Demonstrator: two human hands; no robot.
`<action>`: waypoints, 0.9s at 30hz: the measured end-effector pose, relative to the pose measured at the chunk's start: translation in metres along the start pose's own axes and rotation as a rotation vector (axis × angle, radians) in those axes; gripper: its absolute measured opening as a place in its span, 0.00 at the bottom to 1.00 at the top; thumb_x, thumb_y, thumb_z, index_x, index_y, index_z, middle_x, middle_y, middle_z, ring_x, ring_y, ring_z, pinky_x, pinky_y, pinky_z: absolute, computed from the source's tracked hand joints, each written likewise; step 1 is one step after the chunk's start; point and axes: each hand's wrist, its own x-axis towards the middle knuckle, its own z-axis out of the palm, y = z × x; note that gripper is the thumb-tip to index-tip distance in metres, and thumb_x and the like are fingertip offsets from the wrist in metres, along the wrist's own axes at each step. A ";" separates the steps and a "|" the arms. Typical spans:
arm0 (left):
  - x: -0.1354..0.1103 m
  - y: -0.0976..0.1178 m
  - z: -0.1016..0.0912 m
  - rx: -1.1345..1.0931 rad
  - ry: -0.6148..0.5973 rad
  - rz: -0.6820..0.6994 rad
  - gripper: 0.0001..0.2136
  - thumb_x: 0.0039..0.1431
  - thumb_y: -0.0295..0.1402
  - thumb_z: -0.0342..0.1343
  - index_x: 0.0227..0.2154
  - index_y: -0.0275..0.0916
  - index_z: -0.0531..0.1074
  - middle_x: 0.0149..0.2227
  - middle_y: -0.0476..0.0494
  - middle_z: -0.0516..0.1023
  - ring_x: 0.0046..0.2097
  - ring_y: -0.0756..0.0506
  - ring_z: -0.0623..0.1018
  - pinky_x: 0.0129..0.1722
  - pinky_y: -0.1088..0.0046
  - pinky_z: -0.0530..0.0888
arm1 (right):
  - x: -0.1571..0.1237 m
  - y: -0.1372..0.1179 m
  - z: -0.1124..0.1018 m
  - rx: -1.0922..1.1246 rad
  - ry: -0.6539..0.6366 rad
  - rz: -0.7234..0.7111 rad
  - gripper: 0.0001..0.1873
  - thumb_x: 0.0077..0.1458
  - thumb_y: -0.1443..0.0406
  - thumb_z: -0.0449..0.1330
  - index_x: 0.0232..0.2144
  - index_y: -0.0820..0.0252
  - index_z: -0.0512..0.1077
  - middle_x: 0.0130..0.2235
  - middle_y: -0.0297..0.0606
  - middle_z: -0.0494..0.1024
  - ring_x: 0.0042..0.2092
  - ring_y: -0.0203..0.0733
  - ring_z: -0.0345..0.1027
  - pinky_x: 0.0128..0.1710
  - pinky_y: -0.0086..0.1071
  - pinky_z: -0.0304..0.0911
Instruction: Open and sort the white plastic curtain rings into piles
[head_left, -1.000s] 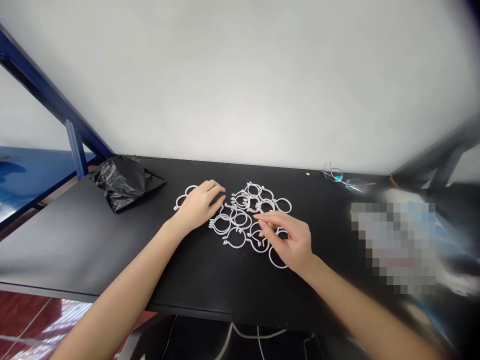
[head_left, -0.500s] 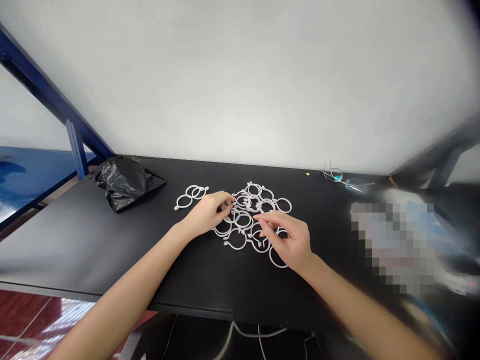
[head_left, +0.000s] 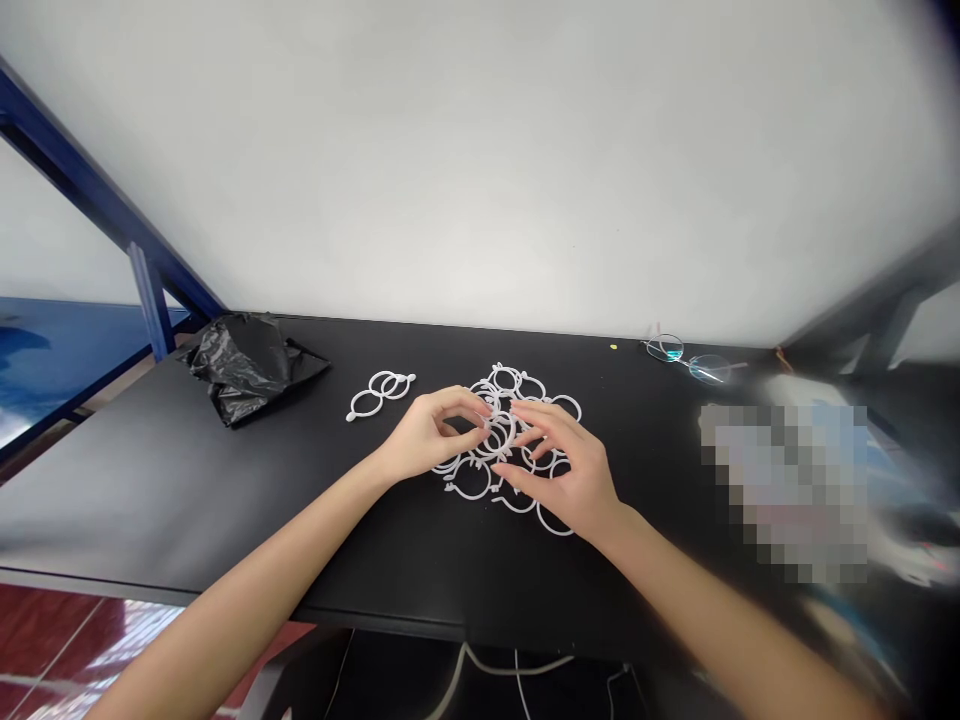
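A pile of white plastic shower curtain rings (head_left: 472, 497) lies on the black desk, many of them overlapping. At the pile's left side my left hand (head_left: 431, 432) pinches a white curtain ring (head_left: 513, 432) between its thumb and fingers. That ring sits slightly above the others, just in front of my right hand (head_left: 574, 468). The right hand is open, thumb and fingers spread apart around the ring's right side. Whether its fingertips touch the ring I cannot tell. Apart from the pile, to the left, lie a few linked-looking rings (head_left: 367, 404).
A crumpled black plastic bag (head_left: 251, 365) rests at the back left of the desk (head_left: 225, 500). Eyeglasses (head_left: 679, 357) lie at the back right, with a blurred, pixelated package (head_left: 784, 490) nearer. White cables (head_left: 517, 668) hang below the front edge.
My right hand has opened from a pinch, its fingers now spread. My left hand has shifted slightly right with a ring in its fingers, closer to the right hand.
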 end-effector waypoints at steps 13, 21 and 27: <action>-0.003 0.012 -0.002 -0.160 0.035 -0.069 0.10 0.52 0.32 0.65 0.37 0.36 0.76 0.38 0.43 0.76 0.40 0.46 0.79 0.28 0.80 0.77 | -0.006 0.001 0.008 0.066 -0.050 0.034 0.25 0.56 0.68 0.63 0.56 0.51 0.68 0.42 0.40 0.81 0.36 0.41 0.77 0.30 0.32 0.76; -0.002 0.010 0.000 -0.265 0.035 -0.046 0.09 0.51 0.30 0.67 0.35 0.36 0.79 0.35 0.45 0.77 0.35 0.49 0.79 0.29 0.80 0.79 | 0.000 -0.009 0.002 0.415 0.024 0.422 0.17 0.62 0.62 0.57 0.53 0.54 0.70 0.36 0.37 0.82 0.24 0.33 0.74 0.26 0.31 0.76; -0.003 0.005 0.004 -0.158 0.077 0.014 0.06 0.52 0.31 0.66 0.32 0.35 0.79 0.34 0.45 0.77 0.33 0.51 0.78 0.25 0.83 0.75 | 0.000 -0.003 0.002 0.397 -0.010 0.434 0.21 0.54 0.63 0.66 0.51 0.51 0.72 0.51 0.42 0.75 0.36 0.37 0.74 0.29 0.30 0.75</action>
